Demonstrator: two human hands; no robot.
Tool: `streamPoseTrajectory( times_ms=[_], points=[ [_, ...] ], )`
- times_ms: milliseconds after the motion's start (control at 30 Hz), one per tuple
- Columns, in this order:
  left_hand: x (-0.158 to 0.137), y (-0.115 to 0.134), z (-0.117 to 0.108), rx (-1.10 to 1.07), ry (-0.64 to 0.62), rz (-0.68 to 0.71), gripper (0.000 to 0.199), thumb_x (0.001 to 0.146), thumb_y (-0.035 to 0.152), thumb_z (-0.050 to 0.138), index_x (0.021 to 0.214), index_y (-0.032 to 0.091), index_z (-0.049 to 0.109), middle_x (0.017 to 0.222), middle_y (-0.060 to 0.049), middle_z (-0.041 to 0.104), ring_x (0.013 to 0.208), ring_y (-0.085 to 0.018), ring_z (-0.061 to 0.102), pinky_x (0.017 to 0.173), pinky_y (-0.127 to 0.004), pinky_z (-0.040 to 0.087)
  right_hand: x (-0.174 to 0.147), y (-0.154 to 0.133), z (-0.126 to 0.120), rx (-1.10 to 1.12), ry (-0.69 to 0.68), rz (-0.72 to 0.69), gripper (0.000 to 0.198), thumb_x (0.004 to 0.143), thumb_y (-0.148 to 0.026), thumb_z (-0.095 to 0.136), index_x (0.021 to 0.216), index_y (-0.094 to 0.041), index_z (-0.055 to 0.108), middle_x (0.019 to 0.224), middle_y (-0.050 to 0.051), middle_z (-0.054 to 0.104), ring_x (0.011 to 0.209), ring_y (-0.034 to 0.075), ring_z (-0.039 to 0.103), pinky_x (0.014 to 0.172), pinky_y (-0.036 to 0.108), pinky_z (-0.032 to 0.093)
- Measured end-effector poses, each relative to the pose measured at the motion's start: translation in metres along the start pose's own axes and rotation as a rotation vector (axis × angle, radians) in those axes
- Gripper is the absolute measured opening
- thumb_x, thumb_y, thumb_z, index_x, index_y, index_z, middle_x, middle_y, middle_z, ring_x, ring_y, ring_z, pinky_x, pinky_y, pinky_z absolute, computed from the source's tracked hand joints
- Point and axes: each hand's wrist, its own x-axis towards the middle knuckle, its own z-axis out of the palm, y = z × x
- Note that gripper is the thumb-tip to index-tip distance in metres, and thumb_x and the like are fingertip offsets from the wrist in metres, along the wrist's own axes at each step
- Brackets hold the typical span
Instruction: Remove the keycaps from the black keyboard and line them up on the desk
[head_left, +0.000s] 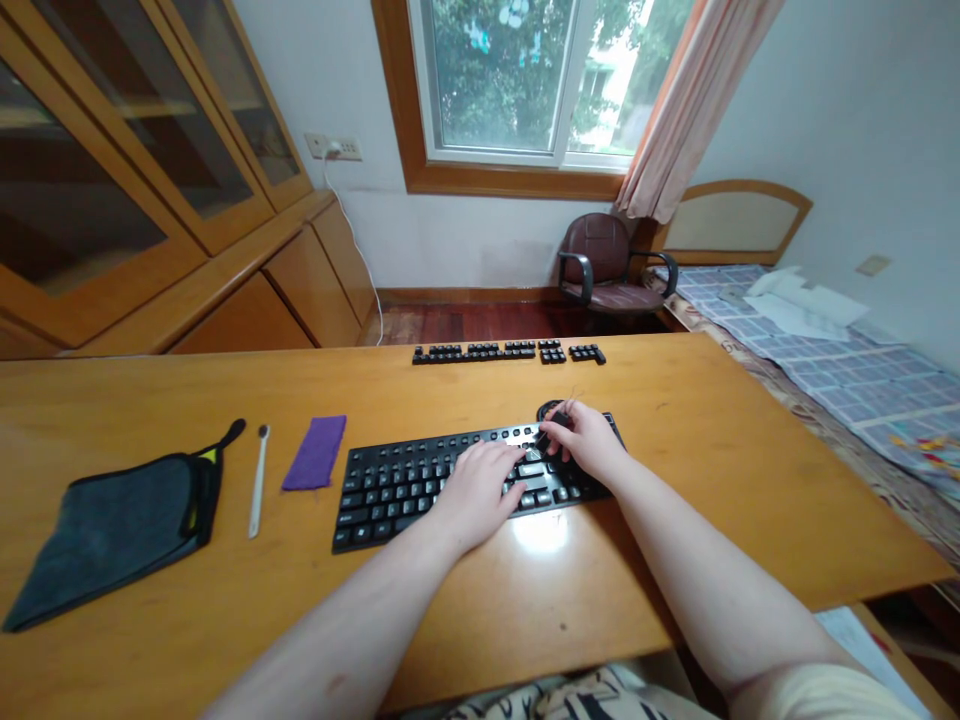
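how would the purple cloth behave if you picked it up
The purple cloth would probably droop, since it looks like thin fabric lying flat. It is likely light, being much smaller than the keyboard. Its flat shape seems unlikely to roll.

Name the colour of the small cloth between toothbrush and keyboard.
The small cloth is purple, seen best in the head view.

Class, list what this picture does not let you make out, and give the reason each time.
All in the head view:
Keyboard: some keys are covered by the left hand.
Dark piece in the right hand: too small and partly covered by that hand to identify.
Black coil: partly hidden by the right hand.
Loose keycaps: markings too small.
Bed: cut off by the right edge.
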Motion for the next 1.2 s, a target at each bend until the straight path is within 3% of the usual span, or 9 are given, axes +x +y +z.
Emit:
streamPoseTrajectory(
  times_ms=[200,533,667,867,1100,1200],
  points=[
    [0.001,0.000,0.001,-0.005,0.014,0.013,0.039,0.080,0.027,0.058,0.118,0.022,0.055,0.121,-0.007,0.060,0.115,-0.025,0.051,0.104,-0.045,0.032,0.000,0.000,0.003,0.067,-0.070,0.040,0.021,0.079,-0.036,0.059,0.083,-0.017,0.050,0.051,-0.003,0.060,0.039,0.010,0.054,0.039,0.019,0.044],
    [0.000,0.001,0.000,0.001,0.016,0.018,0.039,0.079,0.027,0.058,0.118,0.022,0.054,0.119,-0.006,0.061,0.112,-0.024,0.051,0.102,-0.044,0.033,-0.001,0.001,0.005,0.062,-0.101,-0.008,0.022,0.079,-0.037,0.059,0.086,-0.017,0.052,0.055,-0.002,0.061,0.050,0.013,0.061,0.051,0.024,0.050],
    [0.000,0.001,0.001,0.013,0.009,0.020,0.040,0.080,0.028,0.057,0.119,0.022,0.054,0.120,-0.007,0.060,0.114,-0.025,0.050,0.102,-0.045,0.032,-0.005,-0.003,0.000,-0.082,-0.118,-0.091,0.023,0.081,-0.038,0.058,0.088,-0.016,0.057,0.062,0.001,0.064,0.056,0.014,0.063,0.058,0.025,0.050],
    [0.000,0.001,0.001,0.021,-0.003,0.025,0.038,0.081,0.030,0.057,0.118,0.023,0.054,0.121,-0.006,0.059,0.114,-0.025,0.049,0.102,-0.044,0.032,-0.010,-0.014,-0.006,-0.471,-0.165,-0.390,0.018,0.083,-0.035,0.059,0.084,-0.019,0.065,0.081,0.004,0.068,0.078,0.016,0.063,0.072,0.026,0.045],
    [0.000,0.002,0.000,0.019,-0.009,0.018,0.041,0.081,0.029,0.057,0.121,0.023,0.052,0.122,-0.006,0.059,0.115,-0.025,0.049,0.102,-0.044,0.033,-0.008,-0.009,-0.003,-0.539,-0.212,-0.445,0.022,0.087,-0.037,0.054,0.086,-0.018,0.066,0.083,0.004,0.068,0.081,0.016,0.061,0.075,0.025,0.043],
    [0.000,0.001,0.001,0.029,-0.010,0.022,0.041,0.081,0.030,0.057,0.121,0.022,0.052,0.122,-0.006,0.058,0.115,-0.025,0.049,0.103,-0.044,0.032,-0.008,-0.007,-0.001,-0.557,-0.169,-0.420,0.026,0.088,-0.039,0.051,0.086,-0.018,0.066,0.081,0.005,0.068,0.078,0.016,0.061,0.072,0.025,0.042]
  ],
)
